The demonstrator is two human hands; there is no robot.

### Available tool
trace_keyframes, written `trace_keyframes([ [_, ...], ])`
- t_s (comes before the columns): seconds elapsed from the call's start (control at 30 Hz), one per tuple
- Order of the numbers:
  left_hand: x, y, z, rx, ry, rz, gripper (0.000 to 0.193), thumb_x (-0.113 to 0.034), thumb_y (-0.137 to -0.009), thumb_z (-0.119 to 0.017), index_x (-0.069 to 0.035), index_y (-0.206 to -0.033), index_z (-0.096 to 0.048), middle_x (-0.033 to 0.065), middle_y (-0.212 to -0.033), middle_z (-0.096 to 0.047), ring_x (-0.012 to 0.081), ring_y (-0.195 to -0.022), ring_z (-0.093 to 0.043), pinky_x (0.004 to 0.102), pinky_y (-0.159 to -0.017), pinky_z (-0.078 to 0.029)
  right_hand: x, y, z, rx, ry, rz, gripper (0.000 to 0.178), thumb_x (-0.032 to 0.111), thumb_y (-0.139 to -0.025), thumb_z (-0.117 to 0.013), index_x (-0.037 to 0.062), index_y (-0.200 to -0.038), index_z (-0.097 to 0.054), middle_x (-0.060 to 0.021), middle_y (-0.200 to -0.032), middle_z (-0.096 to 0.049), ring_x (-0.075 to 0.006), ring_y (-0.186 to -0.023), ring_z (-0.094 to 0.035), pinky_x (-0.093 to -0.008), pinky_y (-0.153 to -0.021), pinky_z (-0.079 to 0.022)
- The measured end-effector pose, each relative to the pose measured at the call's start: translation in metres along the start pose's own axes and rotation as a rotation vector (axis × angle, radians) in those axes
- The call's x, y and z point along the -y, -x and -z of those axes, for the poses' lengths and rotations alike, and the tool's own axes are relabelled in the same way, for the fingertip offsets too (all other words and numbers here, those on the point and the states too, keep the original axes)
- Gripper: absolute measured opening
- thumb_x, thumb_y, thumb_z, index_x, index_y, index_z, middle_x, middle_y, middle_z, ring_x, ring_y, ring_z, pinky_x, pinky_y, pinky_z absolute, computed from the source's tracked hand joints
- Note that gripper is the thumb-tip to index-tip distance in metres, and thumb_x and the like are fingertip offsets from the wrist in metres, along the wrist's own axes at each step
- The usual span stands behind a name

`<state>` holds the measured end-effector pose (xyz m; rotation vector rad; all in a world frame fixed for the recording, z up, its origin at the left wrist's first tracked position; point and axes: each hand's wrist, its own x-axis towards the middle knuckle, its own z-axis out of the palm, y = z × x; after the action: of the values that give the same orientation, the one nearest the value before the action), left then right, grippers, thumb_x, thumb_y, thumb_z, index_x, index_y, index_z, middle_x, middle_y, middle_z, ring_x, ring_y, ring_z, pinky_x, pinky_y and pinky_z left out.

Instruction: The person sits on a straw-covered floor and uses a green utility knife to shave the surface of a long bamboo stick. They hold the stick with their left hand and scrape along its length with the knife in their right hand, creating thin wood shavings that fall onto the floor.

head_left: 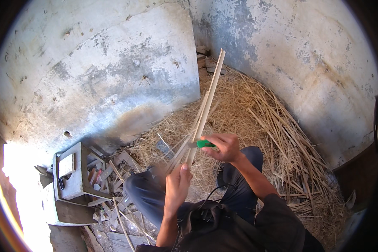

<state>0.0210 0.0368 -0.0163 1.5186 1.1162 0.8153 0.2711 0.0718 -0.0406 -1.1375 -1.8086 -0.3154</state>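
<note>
My left hand [178, 184] is closed round the lower end of a long, pale split strip of wood or bamboo [211, 94]. The strip slants up and away to the far corner, with thinner slivers parted from its left side. In my right hand [227, 148] is a knife with a green handle [205, 143]. Its short blade lies against the strip a little above my left hand. Fingers and thumb of the right hand wrap the handle's end. Some slivers beside the left hand are blurred.
Straw-like shavings [235, 96] cover the floor around my bent legs. Long thin strips [296, 143] lie heaped along the right wall. At left, a grey open-sided box [73, 191] stands amid scraps. Worn plastered walls [155, 50] meet at the far corner.
</note>
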Motion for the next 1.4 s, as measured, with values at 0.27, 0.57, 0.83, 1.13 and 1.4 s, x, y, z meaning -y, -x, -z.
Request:
trace_keyframes([
  [0.27,0.029,0.02,0.01,0.014,-0.013,-0.034,0.04,-0.028,-0.116,-0.051,0.002,-0.133,-0.071,-0.0048,-0.072,-0.048,0.0044,-0.067,-0.044,0.0266,-0.059,-0.038,-0.043,-0.003,0.028,-0.17,-0.021,-0.356,0.035,0.035,-0.103,-0.071,0.0046,-0.118,-0.079,-0.0102,-0.087,-0.08,-0.0183,-0.067,-0.076,-0.0314,-0.057,-0.057],
  [0.57,0.012,0.017,0.006,-0.142,0.029,-0.033,0.034,-0.02,-0.108,-0.068,0.004,-0.132,-0.071,0.0002,-0.083,-0.063,0.0068,-0.077,-0.054,0.0275,-0.066,-0.047,0.001,0.006,0.007,-0.029,-0.212,-0.125,0.031,0.037,-0.099,-0.076,0.0109,-0.115,-0.08,-0.0074,-0.095,-0.081,-0.0214,-0.073,-0.078,-0.034,-0.063,-0.06],
  [0.83,-0.004,0.017,0.0,-0.096,0.029,-0.04,0.034,-0.019,-0.111,-0.062,0.004,-0.134,-0.069,0.0092,-0.088,-0.069,0.0121,-0.086,-0.061,0.0341,-0.077,-0.052,0.026,0.007,0.003,0.062,-0.162,-0.003,0.031,0.043,-0.095,-0.079,0.015,-0.107,-0.081,-0.0008,-0.077,-0.072,-0.0204,-0.061,-0.069,-0.0358,-0.055,-0.052],
  [1.13,-0.018,0.019,-0.004,-0.08,-0.133,-0.048,0.029,-0.015,-0.112,-0.053,0.003,-0.129,-0.067,0.0216,-0.084,-0.066,0.0307,-0.077,-0.065,0.0434,-0.076,-0.051,0.021,0.005,0.006,0.107,-0.09,0.024,0.038,0.045,-0.093,-0.08,0.0106,-0.109,-0.082,-0.0024,-0.078,-0.074,-0.0198,-0.059,-0.069,-0.0336,-0.053,-0.052],
  [1.4,-0.017,0.023,-0.003,-0.152,-0.243,-0.125,0.025,-0.013,-0.111,-0.055,0.003,-0.126,-0.067,0.0244,-0.078,-0.065,0.0385,-0.069,-0.065,0.0445,-0.069,-0.05,0.016,-0.001,0.014,0.107,-0.018,0.014,0.037,0.05,-0.096,-0.077,0.0158,-0.108,-0.083,0.0,-0.075,-0.074,-0.0168,-0.058,-0.069,-0.032,-0.051,-0.051],
])
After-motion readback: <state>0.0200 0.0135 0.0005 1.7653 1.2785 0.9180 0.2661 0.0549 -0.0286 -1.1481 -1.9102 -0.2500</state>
